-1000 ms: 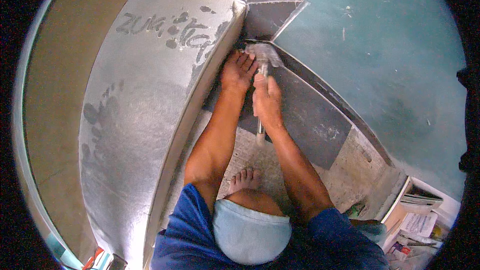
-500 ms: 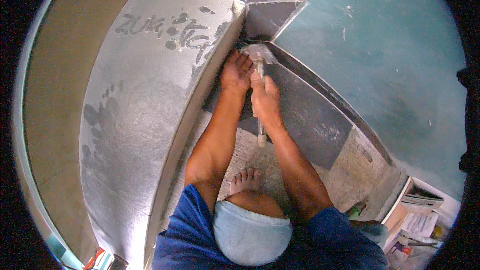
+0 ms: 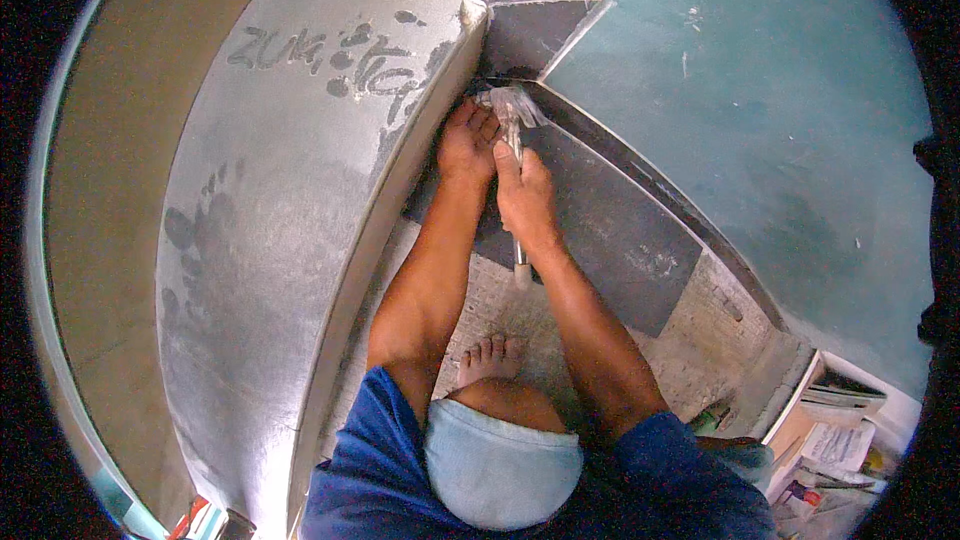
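Note:
A hammer [image 3: 514,107] with a pale metal head is gripped around its handle by my right hand [image 3: 527,202]. The handle's end sticks out below that hand, and the head is smeared by motion. My left hand [image 3: 467,145] is right beside the hammer head, against the base of the pale raised slab [image 3: 270,160]. Its palm side faces up and its fingers are curled; whatever they hold, if anything, is hidden. Beneath both hands lies a dark floor tile [image 3: 615,230], close to the narrow dark tile strip [image 3: 650,175] along the wall.
A blue-green wall [image 3: 760,140] rises on the right. Dark tiles [image 3: 540,35] meet at the far corner. Rough bare concrete [image 3: 715,330] shows nearer me, by my bare foot [image 3: 490,358]. At lower right stands a white-edged box [image 3: 800,400] with papers and small items inside.
The hammer head has shifted slightly, and its handle end sits a little higher. My left hand has stayed almost in place.

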{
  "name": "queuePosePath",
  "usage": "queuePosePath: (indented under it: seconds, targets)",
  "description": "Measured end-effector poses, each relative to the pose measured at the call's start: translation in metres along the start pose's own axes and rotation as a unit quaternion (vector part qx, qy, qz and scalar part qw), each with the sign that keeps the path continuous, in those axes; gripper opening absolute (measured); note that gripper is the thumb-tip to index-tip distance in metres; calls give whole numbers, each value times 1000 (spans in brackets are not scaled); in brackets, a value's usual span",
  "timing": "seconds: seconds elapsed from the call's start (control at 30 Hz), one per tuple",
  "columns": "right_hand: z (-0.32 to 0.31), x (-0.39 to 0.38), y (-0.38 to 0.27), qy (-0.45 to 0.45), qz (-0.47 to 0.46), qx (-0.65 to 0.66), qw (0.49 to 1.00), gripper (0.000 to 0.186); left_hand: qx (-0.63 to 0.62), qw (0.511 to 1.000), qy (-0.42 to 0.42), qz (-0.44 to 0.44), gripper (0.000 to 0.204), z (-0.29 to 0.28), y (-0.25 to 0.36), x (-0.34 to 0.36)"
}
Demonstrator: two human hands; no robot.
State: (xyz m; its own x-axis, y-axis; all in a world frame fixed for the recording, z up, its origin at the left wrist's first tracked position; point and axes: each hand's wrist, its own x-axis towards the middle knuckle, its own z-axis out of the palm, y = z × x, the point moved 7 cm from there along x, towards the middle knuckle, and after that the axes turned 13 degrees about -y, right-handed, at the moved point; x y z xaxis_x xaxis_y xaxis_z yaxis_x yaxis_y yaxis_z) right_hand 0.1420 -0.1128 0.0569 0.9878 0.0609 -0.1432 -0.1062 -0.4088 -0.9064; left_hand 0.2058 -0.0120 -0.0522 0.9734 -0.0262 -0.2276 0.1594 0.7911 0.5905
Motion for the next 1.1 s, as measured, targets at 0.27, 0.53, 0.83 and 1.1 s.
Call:
queuePosePath:
  seconds: [0.27,0.53,0.83,1.1]
  targets:
    - [-1,-2,0,-41,59,14,997,41,-50,997,52,-39,38,-8,-8,2]
    - [-5,-5,-13,-33,58,-49,997,45,-63,998,-6,-15,32,-8,-8,7]
    - [-2,-1,-2,-43,97,-15,994,42,-140,989,52,-12,20,0,-3,0]
    - [-1,3,-11,-43,20,-43,998,39,-131,990,55,-19,21,2,1,-5]
